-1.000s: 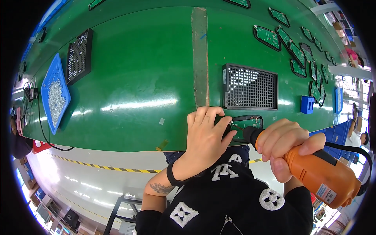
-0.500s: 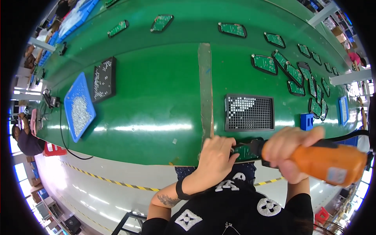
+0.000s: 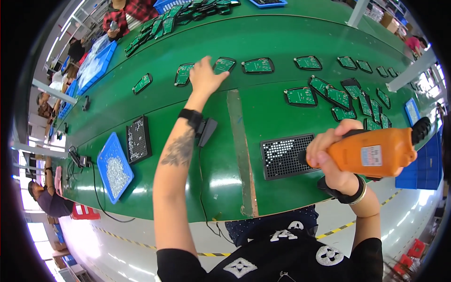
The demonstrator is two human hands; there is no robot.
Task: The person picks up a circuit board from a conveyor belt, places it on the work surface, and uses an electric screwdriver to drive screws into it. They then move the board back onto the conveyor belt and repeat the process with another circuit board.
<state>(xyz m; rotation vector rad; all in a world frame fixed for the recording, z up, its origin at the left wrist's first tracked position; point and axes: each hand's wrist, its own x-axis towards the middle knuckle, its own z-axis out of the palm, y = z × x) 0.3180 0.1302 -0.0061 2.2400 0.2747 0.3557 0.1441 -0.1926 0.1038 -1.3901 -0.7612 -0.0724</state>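
My left hand point(image 3: 206, 77) reaches to the far side of the green table, thumb and fingers spread. It is at the lower left edge of a green circuit board in a black frame point(image 3: 225, 64); whether it touches the board I cannot tell. Another framed board point(image 3: 183, 75) lies just left of the fingers. My right hand point(image 3: 332, 150) is wrapped round an orange electric screwdriver point(image 3: 383, 152), held level above the table. The screwdriver's dark front end overlaps the right side of a black perforated tray point(image 3: 287, 176), partly filled with small white pieces.
More framed boards lie along the far row, with a loose cluster point(image 3: 339, 97) at right. At left are a blue tray of small silvery parts point(image 3: 126, 187) and a black block point(image 3: 138, 141). A black cabled piece point(image 3: 206, 131) shows beside my left wrist. Someone in a checked shirt point(image 3: 121, 21) is across the table.
My left hand has moved from the front edge to the far row, where an additional board now lies. The screwdriver has been raised away from the front edge. The view has shifted.
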